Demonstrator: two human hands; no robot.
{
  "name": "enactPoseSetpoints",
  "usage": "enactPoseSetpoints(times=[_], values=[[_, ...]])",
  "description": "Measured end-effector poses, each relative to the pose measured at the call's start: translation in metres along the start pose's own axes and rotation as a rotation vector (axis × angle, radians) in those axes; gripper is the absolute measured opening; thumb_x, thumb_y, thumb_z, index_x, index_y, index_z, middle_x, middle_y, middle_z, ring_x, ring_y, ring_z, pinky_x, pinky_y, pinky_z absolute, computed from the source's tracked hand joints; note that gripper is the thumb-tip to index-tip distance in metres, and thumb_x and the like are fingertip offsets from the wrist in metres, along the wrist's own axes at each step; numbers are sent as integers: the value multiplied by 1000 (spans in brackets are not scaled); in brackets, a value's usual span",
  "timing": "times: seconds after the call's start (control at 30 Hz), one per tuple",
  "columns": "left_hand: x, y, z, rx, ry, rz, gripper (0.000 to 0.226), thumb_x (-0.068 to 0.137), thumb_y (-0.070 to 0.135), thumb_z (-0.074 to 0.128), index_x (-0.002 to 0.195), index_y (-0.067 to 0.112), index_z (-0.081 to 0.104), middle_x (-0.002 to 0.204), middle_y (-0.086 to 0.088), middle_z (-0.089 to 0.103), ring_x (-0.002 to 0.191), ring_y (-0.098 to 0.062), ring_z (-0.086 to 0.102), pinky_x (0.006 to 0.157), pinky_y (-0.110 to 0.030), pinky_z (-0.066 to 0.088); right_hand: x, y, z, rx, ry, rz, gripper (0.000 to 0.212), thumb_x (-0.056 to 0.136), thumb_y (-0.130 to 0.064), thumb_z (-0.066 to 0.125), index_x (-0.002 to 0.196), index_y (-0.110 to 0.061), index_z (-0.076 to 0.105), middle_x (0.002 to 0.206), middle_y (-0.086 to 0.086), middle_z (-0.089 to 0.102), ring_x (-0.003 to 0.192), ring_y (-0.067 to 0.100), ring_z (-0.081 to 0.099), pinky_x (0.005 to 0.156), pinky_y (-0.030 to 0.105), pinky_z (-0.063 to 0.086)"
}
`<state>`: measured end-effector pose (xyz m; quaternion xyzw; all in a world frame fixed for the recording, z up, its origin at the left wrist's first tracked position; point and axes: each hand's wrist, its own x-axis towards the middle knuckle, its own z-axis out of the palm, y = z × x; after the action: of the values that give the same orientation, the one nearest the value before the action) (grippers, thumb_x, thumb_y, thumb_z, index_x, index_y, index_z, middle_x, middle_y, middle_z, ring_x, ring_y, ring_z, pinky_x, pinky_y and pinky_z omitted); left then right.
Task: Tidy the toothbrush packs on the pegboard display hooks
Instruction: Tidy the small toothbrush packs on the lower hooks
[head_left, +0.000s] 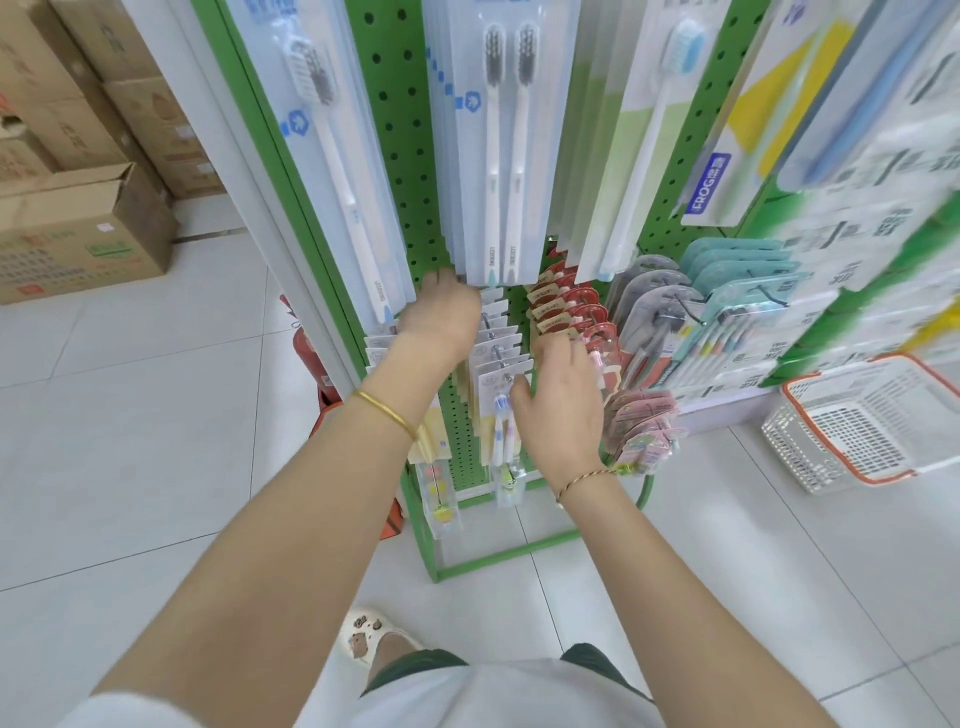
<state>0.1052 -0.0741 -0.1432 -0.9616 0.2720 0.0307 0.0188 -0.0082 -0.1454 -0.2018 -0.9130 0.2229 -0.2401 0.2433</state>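
A green pegboard stand (400, 156) carries hanging toothbrush packs. A stack of clear twin-brush packs (501, 156) hangs at the top middle. My left hand (441, 317) reaches up to that stack's lower edge, its fingers curled against the bottom of the packs with the tips hidden. Below it, a row of small white-carded brush packs (498, 358) sits on a hook. My right hand (561, 400) lies beside this row with straight, spread fingers, thumb touching the front pack. Red-carded packs (566, 312) hang just right of it.
Single-brush packs (343, 171) hang at the left and more packs (649, 135) at the right. A white basket with an orange rim (857, 421) stands on the floor at right. Cardboard boxes (83, 228) are stacked at left. My foot (374, 639) is near the stand's base.
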Motion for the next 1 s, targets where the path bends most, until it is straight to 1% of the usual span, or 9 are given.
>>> enactPoseSetpoints(times=[0.1,0.17,0.23,0.33,0.4,0.6,0.7,0.87,1.0], values=[[13,-2,-4,41,-54,-12,54,93,-5,39,145,3,27,136,-20,37,130,-34,32,109,-48,26,1,-4,2,-14,-27,-5,25,85,-12,58,109,-7,52,109,11,53,99,29,49,78,38,41],[23,-4,-6,72,-40,-7,40,98,2,34,138,4,38,136,-17,43,128,-31,38,106,-36,28,0,-6,4,-19,-18,-6,24,86,-13,60,108,-7,52,107,12,53,97,29,50,76,38,42],[30,-6,-6,40,-17,-48,23,100,7,31,102,5,54,130,-15,52,121,-28,48,90,-29,35,-1,-9,7,-22,-7,-6,23,85,-12,61,106,-8,53,104,11,54,94,29,51,73,39,42],[38,-8,-6,-52,-35,-123,34,98,11,36,65,13,34,113,-12,61,112,-27,56,79,-28,36,-2,-11,9,-23,12,-9,23,83,-9,61,104,-7,54,100,11,55,91,30,52,71,39,42],[39,-8,-8,-59,-30,-153,26,97,10,39,71,12,43,102,-9,60,112,-27,56,80,-30,37,-1,-11,9,-22,14,-3,24,83,-10,61,106,-7,54,101,11,55,92,30,52,71,38,41],[39,-3,-11,64,57,-122,26,99,12,39,123,7,51,129,-13,53,122,-29,46,84,-30,31,-2,-10,6,-22,25,17,24,85,-13,61,106,-6,55,103,11,55,94,29,52,71,36,40],[38,-1,-8,-53,106,-155,30,99,16,40,127,9,48,130,-13,49,125,-30,42,96,-32,31,-5,-8,6,-21,22,25,25,84,-12,62,107,-4,55,103,11,56,95,30,52,71,36,39],[41,-5,6,-263,180,-226,24,91,9,40,112,10,52,121,-12,51,116,-27,41,85,-29,23,-11,-6,6,-24,23,45,25,81,-7,62,105,-5,55,101,11,55,92,29,52,71,37,40],[35,-6,9,-402,201,-261,30,96,8,39,123,2,48,132,-19,43,125,-30,36,105,-35,25,-12,-5,7,-18,21,45,24,80,-7,62,103,-5,55,100,11,55,90,30,51,70,37,40]])
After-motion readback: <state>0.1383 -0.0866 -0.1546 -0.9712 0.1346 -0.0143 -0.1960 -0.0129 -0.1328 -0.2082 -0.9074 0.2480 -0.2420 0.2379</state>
